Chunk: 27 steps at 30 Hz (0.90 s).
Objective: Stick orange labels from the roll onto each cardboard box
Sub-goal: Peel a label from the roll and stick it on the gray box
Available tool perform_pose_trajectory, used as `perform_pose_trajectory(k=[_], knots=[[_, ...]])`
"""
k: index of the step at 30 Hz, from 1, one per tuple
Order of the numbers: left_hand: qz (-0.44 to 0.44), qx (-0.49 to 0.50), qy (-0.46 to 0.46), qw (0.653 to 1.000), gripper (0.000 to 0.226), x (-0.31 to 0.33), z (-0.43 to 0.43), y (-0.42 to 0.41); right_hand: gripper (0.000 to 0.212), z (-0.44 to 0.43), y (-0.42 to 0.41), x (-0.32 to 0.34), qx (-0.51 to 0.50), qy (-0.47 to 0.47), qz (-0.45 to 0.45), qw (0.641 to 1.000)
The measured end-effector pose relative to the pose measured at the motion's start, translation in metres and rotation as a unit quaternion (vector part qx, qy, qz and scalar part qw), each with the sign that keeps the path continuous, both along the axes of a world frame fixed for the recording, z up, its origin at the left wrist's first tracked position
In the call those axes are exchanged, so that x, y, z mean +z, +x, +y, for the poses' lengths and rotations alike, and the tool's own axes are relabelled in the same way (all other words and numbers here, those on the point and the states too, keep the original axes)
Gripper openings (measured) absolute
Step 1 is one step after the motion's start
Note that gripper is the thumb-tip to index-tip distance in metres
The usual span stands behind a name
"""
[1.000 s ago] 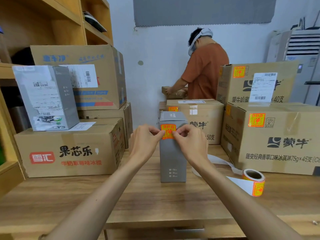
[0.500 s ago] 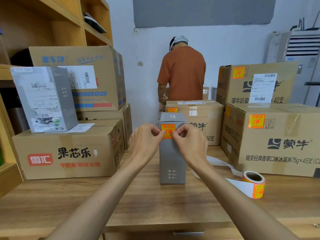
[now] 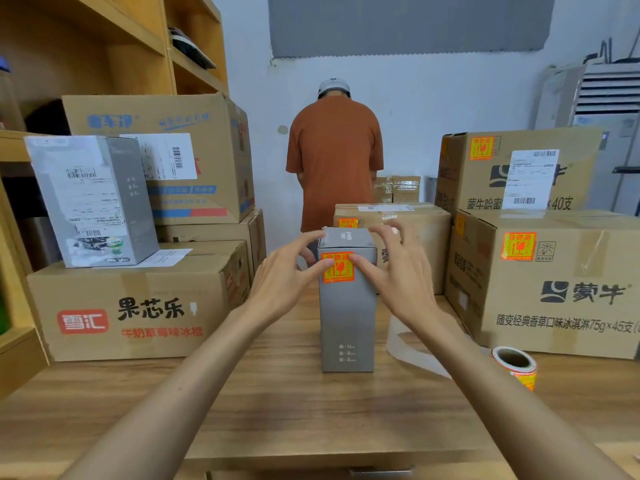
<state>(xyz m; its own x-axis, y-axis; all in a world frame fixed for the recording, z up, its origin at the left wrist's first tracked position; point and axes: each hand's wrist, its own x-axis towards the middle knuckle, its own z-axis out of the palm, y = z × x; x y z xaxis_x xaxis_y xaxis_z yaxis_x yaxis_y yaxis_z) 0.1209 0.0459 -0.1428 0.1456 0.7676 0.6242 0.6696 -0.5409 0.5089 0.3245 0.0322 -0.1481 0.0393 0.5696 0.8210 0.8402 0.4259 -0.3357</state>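
A tall grey box (image 3: 348,323) stands upright on the wooden table (image 3: 311,410) straight ahead of me. An orange label (image 3: 338,271) is stuck near the top of its front face. My left hand (image 3: 280,278) and my right hand (image 3: 398,271) flank the box top, fingers spread. Both thumbs press on the label's upper corners. The label roll (image 3: 516,365) lies on the table to the right, apart from both hands, with a white backing strip (image 3: 412,351) trailing from it behind my right forearm.
Labelled cardboard boxes (image 3: 554,289) are stacked at the right. Another carton (image 3: 138,306) on the left bears a second grey box (image 3: 93,202). Behind stands a person in an orange shirt (image 3: 334,161), back turned. Wooden shelves (image 3: 104,46) rise at the left.
My fingers have spread out from their curled pinch at the label, and the thumbs now press it flat. The person behind has turned fully away.
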Motion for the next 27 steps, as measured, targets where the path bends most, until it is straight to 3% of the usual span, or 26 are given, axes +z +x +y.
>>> perform_pose_trajectory(k=[4, 9, 20, 27], knots=[[-0.044, -0.045, -0.022, 0.998, 0.036, 0.003, 0.008, 0.000, 0.030, 0.012, 0.005, 0.006, 0.122, -0.075, 0.018, 0.990], [-0.115, -0.094, -0.029, 0.988, 0.024, 0.005, 0.015, 0.000, 0.023, 0.022, 0.005, 0.002, 0.164, -0.068, 0.044, 0.983], [-0.060, -0.112, -0.015, 0.992, 0.033, -0.005, 0.018, -0.003, 0.028, 0.022, 0.009, -0.001, 0.214, -0.068, 0.022, 0.974], [-0.006, -0.102, 0.008, 0.995, 0.053, -0.017, 0.026, -0.006, 0.048, 0.024, 0.020, -0.010, 0.237, -0.070, -0.021, 0.969]])
